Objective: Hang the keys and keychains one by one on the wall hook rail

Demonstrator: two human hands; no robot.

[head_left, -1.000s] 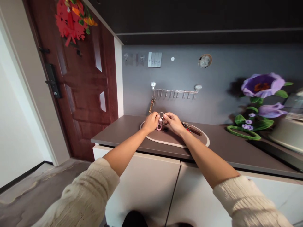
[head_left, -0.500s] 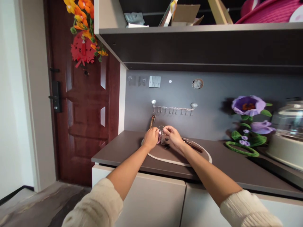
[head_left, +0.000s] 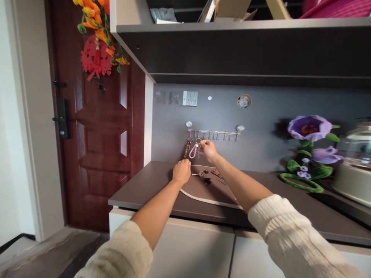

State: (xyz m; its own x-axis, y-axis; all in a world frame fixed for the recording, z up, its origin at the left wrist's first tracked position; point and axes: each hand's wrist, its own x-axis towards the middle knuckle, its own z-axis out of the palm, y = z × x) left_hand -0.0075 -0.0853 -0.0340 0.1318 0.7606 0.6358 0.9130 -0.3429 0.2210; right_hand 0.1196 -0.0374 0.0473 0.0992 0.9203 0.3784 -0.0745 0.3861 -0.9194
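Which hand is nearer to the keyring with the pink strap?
Right. The right hand grips the keyring at its right side; the left hand is lower and to its left.

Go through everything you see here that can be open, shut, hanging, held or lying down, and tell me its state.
Pink-strapped keyring: raised in the right hand; whether hooked, unclear
Patterned key strap: hanging
Hook rail: mounted on the wall
Loose keys: lying down
Mat: flat
Front door: shut
Cabinet doors: shut

Soft dim daylight, edges stretched and blurred
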